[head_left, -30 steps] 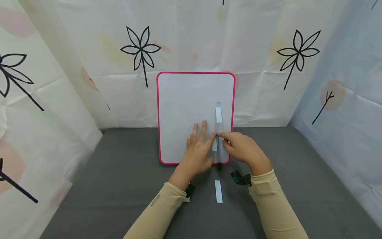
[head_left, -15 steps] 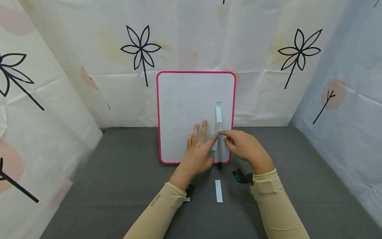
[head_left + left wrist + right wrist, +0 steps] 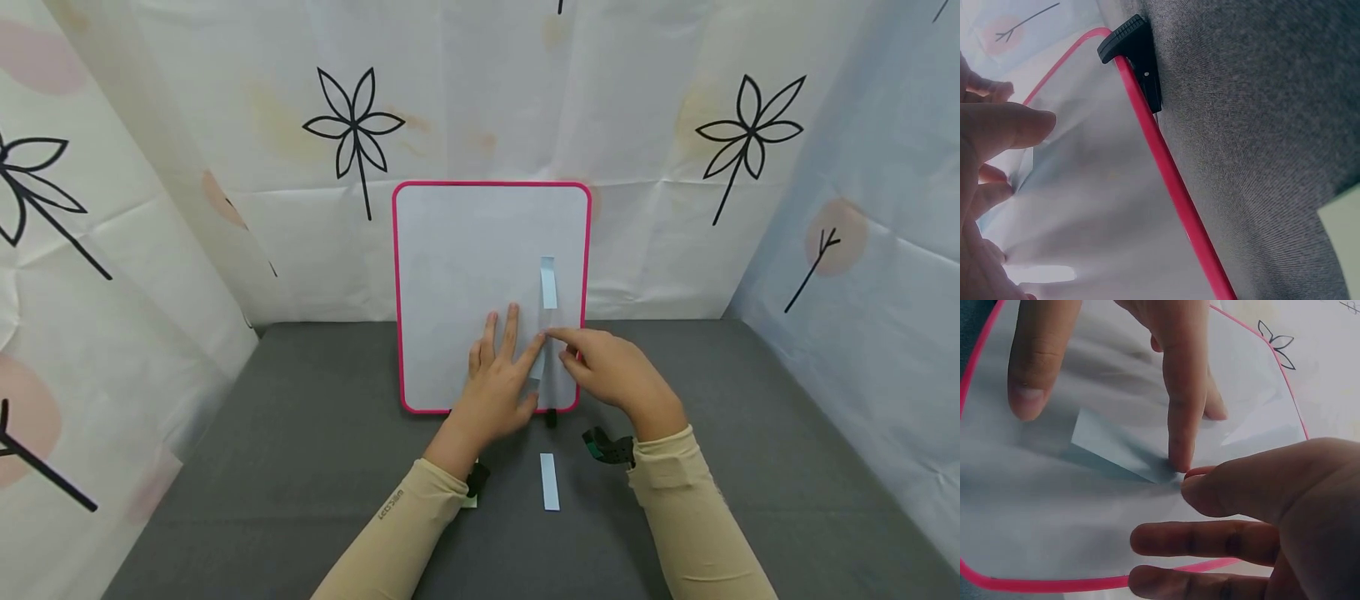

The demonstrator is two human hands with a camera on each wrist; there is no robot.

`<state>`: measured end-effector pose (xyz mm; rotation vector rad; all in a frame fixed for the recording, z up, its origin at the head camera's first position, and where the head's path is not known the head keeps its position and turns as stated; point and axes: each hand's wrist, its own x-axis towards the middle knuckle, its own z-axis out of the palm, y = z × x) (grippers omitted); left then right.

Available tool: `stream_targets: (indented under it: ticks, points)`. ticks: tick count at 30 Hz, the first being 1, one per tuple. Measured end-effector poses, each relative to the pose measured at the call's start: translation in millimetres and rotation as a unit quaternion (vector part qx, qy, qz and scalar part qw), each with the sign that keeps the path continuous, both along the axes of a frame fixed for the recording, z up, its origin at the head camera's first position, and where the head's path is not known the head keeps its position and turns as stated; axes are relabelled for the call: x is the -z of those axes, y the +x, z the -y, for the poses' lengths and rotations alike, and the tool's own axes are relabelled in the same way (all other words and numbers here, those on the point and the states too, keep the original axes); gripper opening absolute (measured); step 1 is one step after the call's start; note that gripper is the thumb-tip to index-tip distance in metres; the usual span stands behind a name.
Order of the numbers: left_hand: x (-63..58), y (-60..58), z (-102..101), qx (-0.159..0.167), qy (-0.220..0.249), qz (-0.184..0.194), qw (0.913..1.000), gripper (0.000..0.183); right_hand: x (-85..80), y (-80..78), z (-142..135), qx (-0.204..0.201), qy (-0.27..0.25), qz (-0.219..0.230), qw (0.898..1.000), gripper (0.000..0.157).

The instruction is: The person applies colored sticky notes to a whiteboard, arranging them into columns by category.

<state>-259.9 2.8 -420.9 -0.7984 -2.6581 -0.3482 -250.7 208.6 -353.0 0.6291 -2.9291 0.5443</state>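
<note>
A whiteboard with a pink frame stands upright before me. My left hand lies spread on it, its straight index fingertip pressing near the upper end of a light-blue paper strip. The strip's lower end lifts off the board and casts a shadow. Beside that fingertip, my right hand pinches the strip's upper end between thumb and index finger; its other fingers are held apart, in the right wrist view. A second light-blue strip hangs higher on the board.
A third light-blue strip lies on the grey table. Part of a pale green paper shows beneath the left wrist. A black clip foot supports the board's lower edge. Patterned white cloth surrounds the table.
The right fingertips shift slightly right of the left index fingertip, then back against it. The strip's lower end tilts a little. The left hand stays in place.
</note>
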Motion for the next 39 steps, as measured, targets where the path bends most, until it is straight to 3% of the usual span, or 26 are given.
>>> stream_targets:
  ticks: [21, 32, 39]
  points:
    - [-7.2, 8.8, 4, -0.002, 0.002, 0.002, 1.0, 0.075, -3.9, 4.1, -1, 0.013, 0.007, 0.011, 1.0, 0.045]
    - [-24.9, 19.7, 13, 0.006, 0.028, 0.006, 0.9996, 0.063, -6.3, 10.9, 2, -0.011, 0.001, -0.009, 1.0, 0.038]
    - [-45.0, 32.7, 27, 0.024, 0.057, 0.03, 0.9976, 0.048, -2.7, 17.4, 10, -0.047, -0.01, -0.044, 0.998, 0.034]
